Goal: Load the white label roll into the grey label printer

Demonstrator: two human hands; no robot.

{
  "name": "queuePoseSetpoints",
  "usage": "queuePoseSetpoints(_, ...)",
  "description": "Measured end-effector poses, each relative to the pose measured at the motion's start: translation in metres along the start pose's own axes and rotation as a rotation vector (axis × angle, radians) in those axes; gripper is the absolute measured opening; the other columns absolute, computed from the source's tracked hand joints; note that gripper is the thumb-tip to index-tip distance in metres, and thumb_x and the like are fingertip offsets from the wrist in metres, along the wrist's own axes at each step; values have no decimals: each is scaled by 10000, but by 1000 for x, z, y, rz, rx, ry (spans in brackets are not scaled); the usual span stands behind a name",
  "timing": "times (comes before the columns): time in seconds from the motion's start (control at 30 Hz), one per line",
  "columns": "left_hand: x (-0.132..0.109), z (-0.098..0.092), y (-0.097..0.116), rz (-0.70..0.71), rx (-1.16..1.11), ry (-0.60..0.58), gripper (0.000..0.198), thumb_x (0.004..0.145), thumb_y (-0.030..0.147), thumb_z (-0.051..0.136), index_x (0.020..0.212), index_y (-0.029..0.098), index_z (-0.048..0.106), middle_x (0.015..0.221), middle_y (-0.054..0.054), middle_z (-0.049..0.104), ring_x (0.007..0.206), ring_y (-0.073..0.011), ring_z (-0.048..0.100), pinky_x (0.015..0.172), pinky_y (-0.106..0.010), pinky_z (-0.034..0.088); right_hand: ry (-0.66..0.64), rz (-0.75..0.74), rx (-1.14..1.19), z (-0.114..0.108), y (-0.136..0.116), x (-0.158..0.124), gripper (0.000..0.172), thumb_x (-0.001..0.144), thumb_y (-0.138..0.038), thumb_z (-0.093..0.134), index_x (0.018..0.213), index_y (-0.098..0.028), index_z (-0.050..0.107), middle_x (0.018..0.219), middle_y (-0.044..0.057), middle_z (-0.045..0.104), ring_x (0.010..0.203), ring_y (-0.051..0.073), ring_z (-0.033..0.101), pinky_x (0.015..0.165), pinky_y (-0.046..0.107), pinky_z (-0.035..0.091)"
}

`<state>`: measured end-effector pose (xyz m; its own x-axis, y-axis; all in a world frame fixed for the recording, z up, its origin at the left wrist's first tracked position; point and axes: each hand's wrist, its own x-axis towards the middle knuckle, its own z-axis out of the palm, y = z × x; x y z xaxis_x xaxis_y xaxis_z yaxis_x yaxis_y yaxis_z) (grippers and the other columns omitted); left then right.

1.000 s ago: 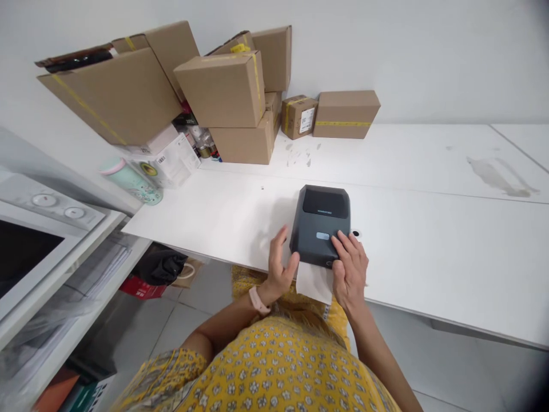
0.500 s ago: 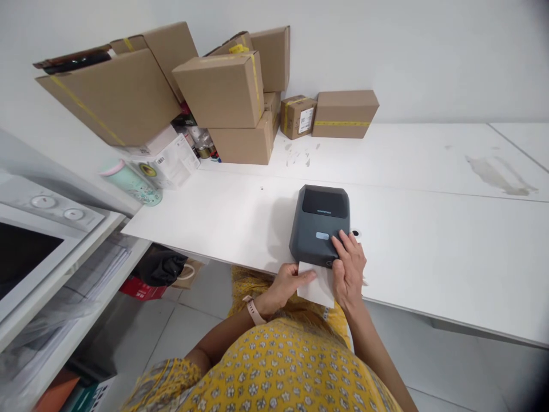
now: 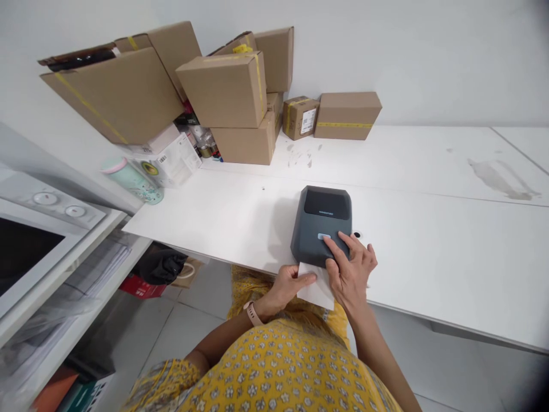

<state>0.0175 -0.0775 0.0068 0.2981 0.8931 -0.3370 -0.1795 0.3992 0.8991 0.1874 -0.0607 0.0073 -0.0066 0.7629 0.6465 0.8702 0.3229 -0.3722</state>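
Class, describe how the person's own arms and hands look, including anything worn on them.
Both hands, left hand and right hand, are without gloves. The left wrist wears a pale pink band, perhaps a watch strap. A loose yellow patterned sleeve covers the upper left arm, leaving the forearm bare. The right forearm is also bare, with no band visible; its sleeve is out of sight.

The white paper (image 3: 316,294), untouched by the left hand (image 3: 286,287) a second ago, is now pinched by it. The right hand's (image 3: 350,277) index fingertip (image 3: 327,241) has been shifted leftward to the pale button (image 3: 321,236), and its fingers have been spread wider.
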Motion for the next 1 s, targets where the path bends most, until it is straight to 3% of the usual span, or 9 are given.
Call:
queuePoseSetpoints(0.23,-5,-2,3,37,34,-62,491,751,584,804,819,108,703,700,7,567,655,-105,441,645,-254,379,-7,32,25,2,-1,1,376,1024,-398,440,1348,-367,629,1414,64,554,1399,294,454,1201,566,219)
queuePoseSetpoints(0.57,-5,-2,7,54,121,-35,497,752,592,786,716,121,633,646,41,439,631,-88,325,600,-250,266,-19,34,42,2,0,1,381,1015,-366,460,1364,-368,612,1434,65,532,1405,299,445,1200,571,219)
queuePoseSetpoints(0.83,-5,-1,7,28,87,-49,511,728,596,801,788,106,671,678,23,491,649,-98,370,625,-255,315,-3,37,37,3,-1,1,371,1013,-368,465,1349,-373,623,1420,55,543,1394,289,449,1196,562,220)
queuePoseSetpoints(1.0,-6,-2,10,38,131,-57,513,753,608,776,803,109,665,675,34,465,642,-94,339,616,-258,272,46,-2,-54,-5,-4,11,284,997,-374,536,1235,-355,690,1317,41,621,1282,267,529,1174,526,238)
